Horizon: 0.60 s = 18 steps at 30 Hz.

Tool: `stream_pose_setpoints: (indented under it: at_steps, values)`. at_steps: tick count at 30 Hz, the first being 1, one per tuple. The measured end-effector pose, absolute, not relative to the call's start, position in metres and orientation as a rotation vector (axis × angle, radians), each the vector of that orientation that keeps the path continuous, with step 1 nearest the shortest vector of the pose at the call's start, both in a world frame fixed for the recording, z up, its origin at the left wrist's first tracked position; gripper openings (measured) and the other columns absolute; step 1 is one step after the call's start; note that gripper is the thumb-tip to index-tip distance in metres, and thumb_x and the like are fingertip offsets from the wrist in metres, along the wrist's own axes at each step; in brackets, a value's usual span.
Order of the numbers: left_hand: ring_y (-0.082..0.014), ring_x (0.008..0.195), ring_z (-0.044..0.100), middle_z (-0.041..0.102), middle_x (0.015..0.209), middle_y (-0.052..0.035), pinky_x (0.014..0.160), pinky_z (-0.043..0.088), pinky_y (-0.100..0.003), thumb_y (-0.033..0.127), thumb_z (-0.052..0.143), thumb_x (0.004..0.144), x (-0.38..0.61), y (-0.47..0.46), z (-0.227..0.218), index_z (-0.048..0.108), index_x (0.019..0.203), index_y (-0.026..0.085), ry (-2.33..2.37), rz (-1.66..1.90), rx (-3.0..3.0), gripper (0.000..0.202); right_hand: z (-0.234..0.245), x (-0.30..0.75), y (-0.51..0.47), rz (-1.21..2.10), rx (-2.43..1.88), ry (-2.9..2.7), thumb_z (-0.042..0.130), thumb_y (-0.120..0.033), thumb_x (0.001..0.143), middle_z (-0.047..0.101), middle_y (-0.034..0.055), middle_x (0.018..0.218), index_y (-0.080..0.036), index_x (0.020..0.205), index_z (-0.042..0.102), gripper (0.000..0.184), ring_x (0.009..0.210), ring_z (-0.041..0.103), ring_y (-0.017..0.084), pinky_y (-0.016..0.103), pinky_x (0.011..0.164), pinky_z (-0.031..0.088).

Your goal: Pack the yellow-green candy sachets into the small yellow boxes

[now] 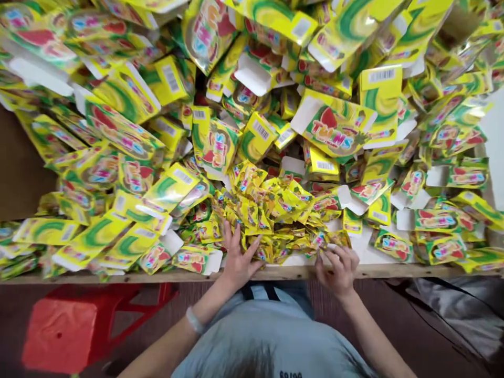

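A heap of small yellow sachets [275, 210] lies at the near middle of a wooden table [394, 271]. My left hand [238, 257] lies flat on the heap's near left side with its fingers spread. My right hand [339, 269] is at the heap's near right edge, its fingers curled round a few sachets [328, 241]. All around the heap lie yellow and green cardboard cartons [334, 128] with a strawberry print, piled high toward the far side.
A red plastic stool [71, 328] stands on the floor to the left, below the table's edge. Grey cloth [460, 310] lies at the lower right. Several cartons [94, 241] reach right up to the table's near edge at left.
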<state>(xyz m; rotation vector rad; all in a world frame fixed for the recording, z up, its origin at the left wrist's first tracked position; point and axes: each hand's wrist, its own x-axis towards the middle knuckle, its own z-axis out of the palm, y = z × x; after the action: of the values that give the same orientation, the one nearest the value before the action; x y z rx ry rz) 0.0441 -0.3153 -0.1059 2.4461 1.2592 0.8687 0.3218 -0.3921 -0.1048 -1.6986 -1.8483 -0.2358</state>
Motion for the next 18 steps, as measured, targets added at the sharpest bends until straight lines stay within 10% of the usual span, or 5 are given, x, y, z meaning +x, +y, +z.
stream_pose_setpoints:
  at_steps: [5,13,18]
  values:
    - [-0.0407,0.153,-0.008,0.008,0.167,-0.0148,0.119,-0.004,-0.069,0.074,0.042,0.088,0.051,-0.318,-0.106,0.028,0.155,0.026,1.292,1.109,2.438,0.083,-0.115,0.318,-0.397,-0.331,-1.855,-1.934,0.076,-0.044,0.080,0.064,0.0128,0.107,-0.021,0.105,0.064,0.036,0.104,0.056,0.032,0.046,0.091,0.041]
    - [-0.0236,0.123,0.056,0.062,0.121,-0.0090,0.109,0.041,-0.043,0.029,0.060,0.091,0.020,-0.367,-0.097,0.053,0.128,0.027,0.985,1.390,2.573,0.037,-0.113,0.325,-0.399,0.146,-1.614,-1.776,0.059,-0.041,0.093,0.064,0.0067,0.087,-0.021,0.081,0.059,0.023,0.084,0.059,0.024,0.038,0.080,0.045]
    - [-0.0248,0.105,0.059,0.066,0.108,-0.0112,0.096,0.047,-0.042,0.015,0.049,0.094,-0.059,-0.349,-0.075,0.061,0.112,0.018,1.692,1.000,2.480,0.021,-0.114,0.316,-0.431,0.262,-1.781,-1.176,0.065,-0.049,0.086,0.058,0.0013,0.073,-0.021,0.080,0.056,0.030,0.058,0.051,0.016,0.029,0.057,0.041]
